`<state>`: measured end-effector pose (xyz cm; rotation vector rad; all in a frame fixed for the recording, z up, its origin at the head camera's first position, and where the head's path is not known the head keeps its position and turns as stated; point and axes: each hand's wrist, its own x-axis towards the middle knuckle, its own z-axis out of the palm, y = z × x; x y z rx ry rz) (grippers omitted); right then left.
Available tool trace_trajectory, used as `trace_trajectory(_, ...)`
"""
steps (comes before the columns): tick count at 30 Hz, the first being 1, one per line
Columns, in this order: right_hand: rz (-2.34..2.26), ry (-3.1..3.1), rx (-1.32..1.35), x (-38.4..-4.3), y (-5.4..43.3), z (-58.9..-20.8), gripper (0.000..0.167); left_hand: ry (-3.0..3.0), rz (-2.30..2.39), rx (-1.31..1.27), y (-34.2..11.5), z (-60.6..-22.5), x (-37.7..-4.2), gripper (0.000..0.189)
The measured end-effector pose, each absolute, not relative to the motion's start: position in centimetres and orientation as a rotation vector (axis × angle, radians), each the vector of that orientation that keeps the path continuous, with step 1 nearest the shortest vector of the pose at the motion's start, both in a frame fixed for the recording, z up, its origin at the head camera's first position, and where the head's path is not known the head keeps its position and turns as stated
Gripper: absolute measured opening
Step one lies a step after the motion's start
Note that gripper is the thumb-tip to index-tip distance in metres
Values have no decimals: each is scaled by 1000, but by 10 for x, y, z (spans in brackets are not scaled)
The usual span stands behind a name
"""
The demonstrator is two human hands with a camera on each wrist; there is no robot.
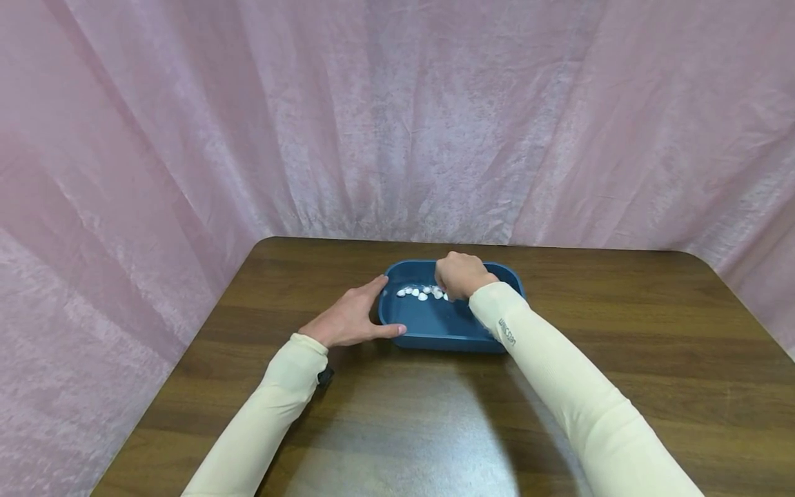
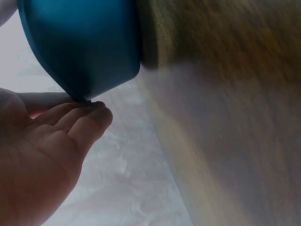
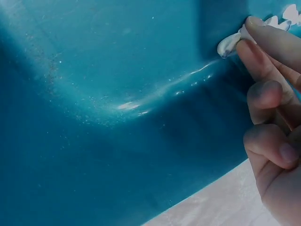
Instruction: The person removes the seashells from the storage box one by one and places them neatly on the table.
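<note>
A blue rectangular tray (image 1: 435, 342) with rounded corners holds several small white shells (image 1: 423, 297) in a rough row across its floor. My left hand (image 1: 350, 317) spreads along the tray's left end, its thumb on the near rim and its fingertips on the far left part. In the left wrist view, nearly straight fingers (image 2: 87, 125) touch the rim from outside. My right hand (image 1: 462, 275) reaches down into the tray. Close up, its thumb and a finger pinch a white shell (image 3: 244, 34), with another shell (image 3: 229, 45) just beside their tips. From the head, that hand hides part of the row.
The tray stands on a brown wooden table (image 1: 621, 310), near its far edge. A pink velvet curtain (image 1: 397, 138) hangs behind and along the sides. Both forearms wear cream sleeves (image 1: 559, 373). Something small and black (image 1: 325, 376) sits at the left wrist.
</note>
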<state>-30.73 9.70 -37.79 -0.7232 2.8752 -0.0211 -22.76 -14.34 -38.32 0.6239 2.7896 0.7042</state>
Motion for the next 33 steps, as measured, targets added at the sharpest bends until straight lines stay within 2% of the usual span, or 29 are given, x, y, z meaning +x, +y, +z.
trace_trajectory(6,5,2876,-759,-305,95,-377,32,2792,708,628,-144,-385,-228,113)
trace_trajectory(18,-77,2779,-758,-301,97,-369,30,2773,732,587,-142,-384,-228,113)
trace_trajectory(33,-298,2624,-773,-301,106,-348,16,2782,725,599,-144,-385,-228,114)
